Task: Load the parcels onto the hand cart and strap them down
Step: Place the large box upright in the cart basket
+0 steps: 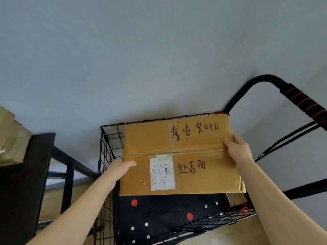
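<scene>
The flat brown cardboard parcel (192,149), with marker writing and a white shipping label (162,172) on its taped top, is held level between 2 hands above the basket of the black wire-mesh hand cart (106,138). The left hand (122,167) grips the parcel's left edge, thumb laid on top just beside the label. The right hand (237,147) grips the right edge, further from the body, thumb also on top. The fingers underneath are hidden, probably curled against the bottom face.

The parcel looks stiff and dry, wide but shallow. Held out at arm's reach, it is likely light to moderate in weight. Its near right corner is crumpled, so the sound side edges are the better hold, not the corners or the centre seam, which could sag.

Below the hands, in the basket, lies a black fabric bundle with red and white dots (168,214). Beyond the right hand rises the cart's black foam handle with red bands (300,99), with black elastic cords (286,140) under it. Left of the left hand stands a black shelf (26,174) bearing a tan wrapped package (10,138).
</scene>
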{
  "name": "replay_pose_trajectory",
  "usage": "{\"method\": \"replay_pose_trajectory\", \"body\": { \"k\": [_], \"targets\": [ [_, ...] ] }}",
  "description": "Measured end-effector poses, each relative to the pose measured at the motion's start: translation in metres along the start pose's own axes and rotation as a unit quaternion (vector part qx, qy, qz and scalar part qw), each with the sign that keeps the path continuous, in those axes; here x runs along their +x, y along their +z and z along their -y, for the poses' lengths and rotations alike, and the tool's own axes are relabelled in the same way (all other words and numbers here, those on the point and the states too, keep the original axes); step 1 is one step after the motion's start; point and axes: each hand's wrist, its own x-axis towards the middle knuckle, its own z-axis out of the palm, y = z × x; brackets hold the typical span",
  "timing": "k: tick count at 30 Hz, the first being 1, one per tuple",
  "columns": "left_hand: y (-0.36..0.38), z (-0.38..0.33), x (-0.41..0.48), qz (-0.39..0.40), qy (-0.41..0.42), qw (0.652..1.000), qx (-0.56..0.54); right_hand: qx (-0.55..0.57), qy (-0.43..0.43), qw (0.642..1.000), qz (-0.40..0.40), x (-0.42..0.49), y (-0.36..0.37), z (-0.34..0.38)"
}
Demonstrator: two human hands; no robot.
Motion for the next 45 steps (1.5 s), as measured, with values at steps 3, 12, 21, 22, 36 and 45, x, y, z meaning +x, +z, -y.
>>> {"method": "replay_pose_trajectory", "body": {
  "k": [3,12,21,22,36,45],
  "targets": [
    [0.015,0.020,0.025,0.003,-0.053,0.998,-0.016,-0.023,0.030,0.999,0.022,0.030,0.024,-0.026],
    [0.047,0.083,0.089,-0.057,-0.199,0.978,-0.036,-0.080,0.113,0.982,0.127,0.109,0.109,-0.106],
    [0.079,0.132,0.113,-0.003,-0.356,0.934,-0.035,-0.130,0.133,0.953,0.241,0.149,0.163,-0.154],
    [0.082,0.137,0.112,0.009,-0.370,0.928,-0.038,-0.144,0.119,0.949,0.254,0.153,0.171,-0.155],
    [0.061,0.162,0.144,-0.107,-0.160,0.876,0.443,-0.271,0.052,0.940,0.198,0.160,0.237,-0.191],
    [0.088,0.145,0.196,-0.094,-0.043,0.880,0.464,-0.128,0.278,0.926,0.220,0.147,0.212,-0.233]
  ]
}}
